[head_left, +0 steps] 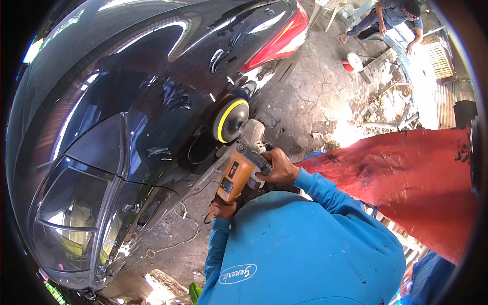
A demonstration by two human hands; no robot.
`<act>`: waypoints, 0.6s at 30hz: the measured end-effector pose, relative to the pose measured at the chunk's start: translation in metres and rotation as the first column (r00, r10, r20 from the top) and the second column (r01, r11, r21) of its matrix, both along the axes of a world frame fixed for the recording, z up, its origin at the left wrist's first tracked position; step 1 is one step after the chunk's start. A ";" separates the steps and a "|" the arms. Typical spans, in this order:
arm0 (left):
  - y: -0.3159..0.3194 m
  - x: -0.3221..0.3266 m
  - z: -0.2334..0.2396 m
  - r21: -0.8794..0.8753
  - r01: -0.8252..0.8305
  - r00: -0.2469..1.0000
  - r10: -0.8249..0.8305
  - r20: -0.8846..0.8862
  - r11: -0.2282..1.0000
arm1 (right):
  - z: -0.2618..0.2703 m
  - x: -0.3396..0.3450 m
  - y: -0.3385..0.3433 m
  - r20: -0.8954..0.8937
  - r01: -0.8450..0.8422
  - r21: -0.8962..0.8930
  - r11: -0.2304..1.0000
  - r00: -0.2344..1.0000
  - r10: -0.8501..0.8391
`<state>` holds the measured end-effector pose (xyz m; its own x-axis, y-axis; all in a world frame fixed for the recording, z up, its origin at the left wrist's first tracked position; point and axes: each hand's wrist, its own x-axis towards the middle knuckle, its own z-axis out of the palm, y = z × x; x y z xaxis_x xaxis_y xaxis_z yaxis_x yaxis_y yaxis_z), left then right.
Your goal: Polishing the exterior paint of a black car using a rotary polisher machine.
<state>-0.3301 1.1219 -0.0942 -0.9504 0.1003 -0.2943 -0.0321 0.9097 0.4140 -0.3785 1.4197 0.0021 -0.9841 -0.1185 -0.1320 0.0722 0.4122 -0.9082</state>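
An orange power polisher (236,169) lies across the middle of the view, its round backing plate and yellow-edged pad (228,121) against the rear side panel of a glossy black car (152,95). My left hand (222,207) is wrapped round the polisher's rear grip. My right hand (280,166) is closed on its dark side handle near the metal gear head. White smears (215,61) mark the black paint in several places. The car's red tail light (280,38) is above the pad. The pad's working face is hidden against the car.
A thin cord (171,244) trails over the rough ground at lower left. A large red panel (396,179) stands close on the right. At top right another person (400,19) sits near a red and white object (351,63) and a white plastic chair (328,9).
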 end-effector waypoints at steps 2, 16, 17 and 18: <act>0.020 -0.003 0.004 -0.024 -0.034 0.996 0.035 0.077 0.999 | 0.005 -0.005 0.012 0.014 0.018 -0.045 0.999 1.000 -0.018; -0.018 0.043 0.009 -0.056 -0.114 0.993 0.113 -0.020 0.992 | -0.013 0.012 -0.023 -0.116 -0.148 -0.106 0.983 0.984 0.135; -0.019 0.045 0.011 -0.087 -0.112 0.994 0.111 -0.014 0.990 | -0.011 0.010 -0.024 -0.123 -0.157 -0.113 0.981 0.982 0.143; -0.018 0.045 0.011 -0.090 -0.115 0.993 0.114 -0.015 0.989 | -0.010 0.010 -0.022 -0.125 -0.161 -0.116 0.980 0.981 0.146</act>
<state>-0.2854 1.1038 -0.0837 -0.9571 -0.0360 -0.2875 -0.1345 0.9341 0.3308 -0.3689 1.3979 -0.0075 -0.9607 -0.2775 0.0066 -0.0911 0.2927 -0.9518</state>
